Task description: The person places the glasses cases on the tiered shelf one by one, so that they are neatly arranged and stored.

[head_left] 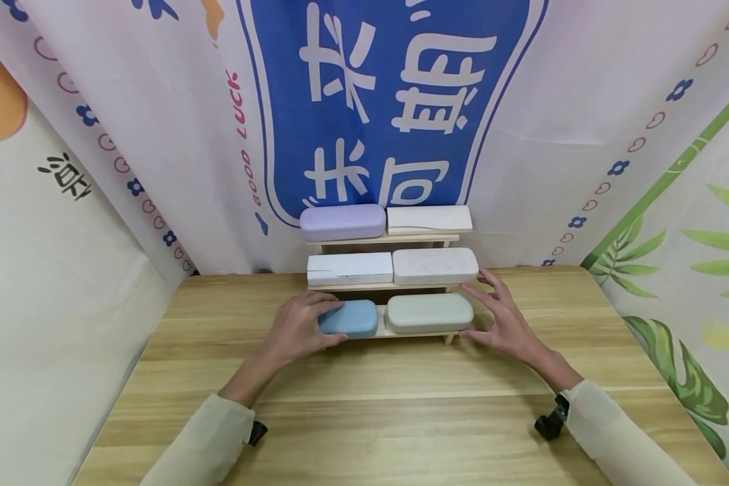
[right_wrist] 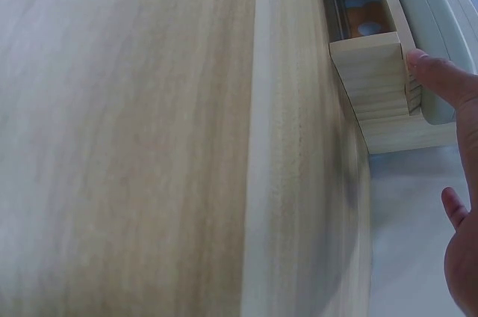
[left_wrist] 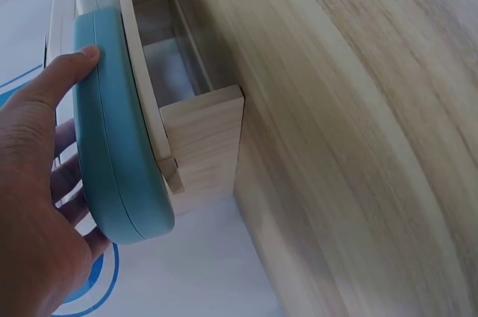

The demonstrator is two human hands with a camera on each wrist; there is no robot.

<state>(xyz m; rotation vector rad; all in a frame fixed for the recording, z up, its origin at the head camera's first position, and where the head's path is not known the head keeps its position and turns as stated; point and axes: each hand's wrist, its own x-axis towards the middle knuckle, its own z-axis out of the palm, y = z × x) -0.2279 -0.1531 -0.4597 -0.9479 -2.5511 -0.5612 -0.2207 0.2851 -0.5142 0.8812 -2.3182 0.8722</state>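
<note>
A blue glasses case (head_left: 356, 319) sits at the left end of the lowest step of a three-step wooden rack (left_wrist: 203, 134). My left hand (head_left: 298, 325) grips its left end, thumb on the front and fingers behind, as the left wrist view shows. Beside it on that step is a pale grey-green glasses case (head_left: 430, 312). At the rack's right end my right hand (head_left: 503, 322) has its fingers spread. Its thumb (right_wrist: 437, 76) touches the lowest step's edge near the grey-green case. Its other fingertips are close to a cream glasses case (head_left: 435, 266) on the middle step.
A white case (head_left: 349, 268) shares the middle step. On the top step are a lilac case (head_left: 343, 222) and an off-white case (head_left: 428, 220). The rack stands at the back of a wooden table (head_left: 389, 418), before a printed curtain (head_left: 522, 169).
</note>
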